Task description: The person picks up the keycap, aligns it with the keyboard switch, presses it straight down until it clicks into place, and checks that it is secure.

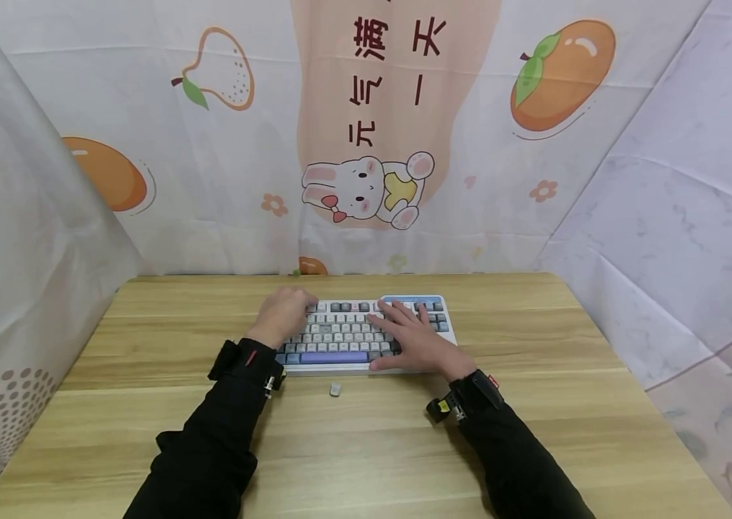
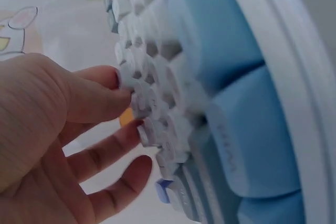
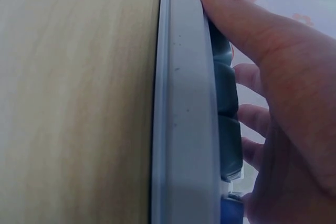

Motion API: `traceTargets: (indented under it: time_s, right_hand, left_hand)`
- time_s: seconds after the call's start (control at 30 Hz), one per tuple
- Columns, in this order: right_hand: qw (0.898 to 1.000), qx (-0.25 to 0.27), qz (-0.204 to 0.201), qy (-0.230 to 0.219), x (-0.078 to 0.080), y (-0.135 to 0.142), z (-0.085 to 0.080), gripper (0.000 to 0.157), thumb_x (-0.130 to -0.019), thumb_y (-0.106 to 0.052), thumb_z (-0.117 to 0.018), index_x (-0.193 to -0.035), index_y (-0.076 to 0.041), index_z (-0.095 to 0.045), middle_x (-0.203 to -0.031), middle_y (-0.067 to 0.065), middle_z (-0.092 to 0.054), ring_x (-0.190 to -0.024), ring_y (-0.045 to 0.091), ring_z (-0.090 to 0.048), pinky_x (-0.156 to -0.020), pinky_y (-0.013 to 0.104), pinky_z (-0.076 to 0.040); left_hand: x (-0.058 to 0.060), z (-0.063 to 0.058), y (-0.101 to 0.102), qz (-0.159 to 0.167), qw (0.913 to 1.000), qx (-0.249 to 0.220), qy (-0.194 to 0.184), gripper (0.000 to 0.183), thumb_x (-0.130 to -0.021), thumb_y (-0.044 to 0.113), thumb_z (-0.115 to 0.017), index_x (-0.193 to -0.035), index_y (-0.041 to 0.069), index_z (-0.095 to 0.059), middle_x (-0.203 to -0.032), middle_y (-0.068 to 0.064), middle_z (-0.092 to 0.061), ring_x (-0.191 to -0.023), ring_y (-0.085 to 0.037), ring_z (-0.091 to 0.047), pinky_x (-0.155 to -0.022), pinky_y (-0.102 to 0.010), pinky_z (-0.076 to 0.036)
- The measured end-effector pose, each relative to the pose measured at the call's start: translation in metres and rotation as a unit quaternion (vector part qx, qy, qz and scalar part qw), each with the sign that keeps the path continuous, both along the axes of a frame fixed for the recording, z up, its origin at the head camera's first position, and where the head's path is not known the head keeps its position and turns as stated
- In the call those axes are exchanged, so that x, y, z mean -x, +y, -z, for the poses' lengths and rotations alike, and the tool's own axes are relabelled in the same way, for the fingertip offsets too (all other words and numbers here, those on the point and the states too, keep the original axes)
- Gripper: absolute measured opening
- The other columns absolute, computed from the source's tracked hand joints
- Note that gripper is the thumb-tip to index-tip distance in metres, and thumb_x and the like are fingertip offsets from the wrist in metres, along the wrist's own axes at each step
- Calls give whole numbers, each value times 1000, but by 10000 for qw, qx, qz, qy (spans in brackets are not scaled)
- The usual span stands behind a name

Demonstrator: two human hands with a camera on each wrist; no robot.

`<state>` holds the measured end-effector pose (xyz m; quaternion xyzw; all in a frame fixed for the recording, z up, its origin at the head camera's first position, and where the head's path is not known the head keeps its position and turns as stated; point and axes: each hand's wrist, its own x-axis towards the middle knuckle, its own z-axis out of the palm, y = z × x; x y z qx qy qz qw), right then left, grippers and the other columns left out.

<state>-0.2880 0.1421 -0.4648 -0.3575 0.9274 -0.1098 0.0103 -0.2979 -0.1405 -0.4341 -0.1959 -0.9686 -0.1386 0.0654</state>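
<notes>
A white keyboard [image 1: 333, 366] with white, grey and blue keycaps and a purple spacebar [image 1: 334, 357] lies on the wooden table. My left hand [image 1: 283, 316] is at its far left corner. In the left wrist view, the thumb and forefinger of this hand [image 2: 63, 124] pinch a pale keycap [image 2: 126, 77], while the other fingers curve loosely beside the keys. My right hand [image 1: 414, 339] rests spread over the right part of the keyboard. Its thumb [image 3: 236, 17] lies along the front edge in the right wrist view. Part of the keys is hidden under both hands.
One loose grey keycap [image 1: 335, 390] sits on the table just in front of the keyboard. The wooden table [image 1: 366, 447] reaches back to a printed curtain [image 1: 229, 173], with more cloth hanging at both sides.
</notes>
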Motion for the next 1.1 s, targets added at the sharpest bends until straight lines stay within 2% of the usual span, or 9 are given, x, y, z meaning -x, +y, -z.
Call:
traceTargets:
  time_s: [0.1,0.2,0.43,0.53,0.63,0.67,0.77,0.9,1.1]
  right_hand:
    - [10000,10,-56,24,0,0,1,91,-76,-73,-53,-150,-24,-30,-158,8,-17,-142,33,-9,-104,68,-2]
    - [10000,-1,-73,37,1,0,1,92,-76,-74,-51,-150,-25,-30,-158,8,-16,-142,33,-8,-104,68,-2]
    - [10000,-7,-67,-57,-2,1,-2,91,-76,-74,-52,-150,-25,-29,-158,7,-15,-143,32,-8,-104,68,-2]
    - [10000,35,-77,-34,-3,1,-3,91,-76,-72,-53,-150,-24,-30,-158,8,-17,-142,33,-9,-104,68,-2]
    - [10000,18,-69,-26,-3,1,-2,91,-76,-72,-53,-150,-24,-30,-158,8,-17,-142,33,-9,-104,68,-2]
    - [10000,4,-72,-38,-3,2,-2,91,-76,-73,-53,-150,-25,-29,-158,7,-16,-142,33,-8,-104,68,-2]
    - [9999,-47,-94,-92,-4,1,1,91,-76,-74,-51,-150,-26,-28,-158,7,-15,-143,32,-7,-105,67,-1]
    - [10000,42,-73,-53,-4,0,3,92,-75,-74,-53,-150,-25,-29,-158,6,-16,-142,32,-8,-105,67,-2]
    - [9999,123,-78,29,-2,2,1,91,-76,-72,-54,-149,-25,-31,-157,7,-18,-142,33,-11,-104,67,-2]
  left_hand:
    - [-6,-1,2,13,9981,608,-57,34,-88,-2,-54,-118,9,-68,-115,-12,-65,-104,-33,-57,-81,-45,-50]
    - [-11,-1,4,9,9952,974,-17,33,-92,4,-52,-122,9,-65,-119,-12,-61,-106,-34,-55,-80,-48,-50]
    - [-22,3,5,-25,9950,924,-381,43,-92,4,-48,-135,6,-53,-137,-16,-50,-125,-35,-45,-77,-45,-51]
    - [-28,8,3,36,9951,751,-647,47,-93,5,-45,-140,4,-44,-145,-20,-40,-134,-36,-33,-90,-48,-45]
    - [-32,15,0,77,9961,458,-747,49,-95,7,-44,-144,2,-38,-149,-22,-32,-138,-37,-24,-105,-53,-28]
    - [-33,18,-1,87,9966,329,-748,50,-95,8,-43,-144,2,-37,-150,-22,-30,-138,-37,-22,-108,-54,-22]
    - [-38,26,-5,113,9976,72,-683,51,-96,9,-44,-145,1,-34,-151,-21,-27,-139,-36,-19,-110,-54,-15]
    - [-42,30,-9,240,9980,-277,-508,48,-98,15,-46,-143,0,-38,-150,-21,-30,-138,-37,-21,-110,-55,-14]
    - [-46,18,-11,410,9962,-634,-424,44,-96,20,-52,-135,-1,-50,-141,-23,-43,-134,-40,-30,-107,-56,-21]
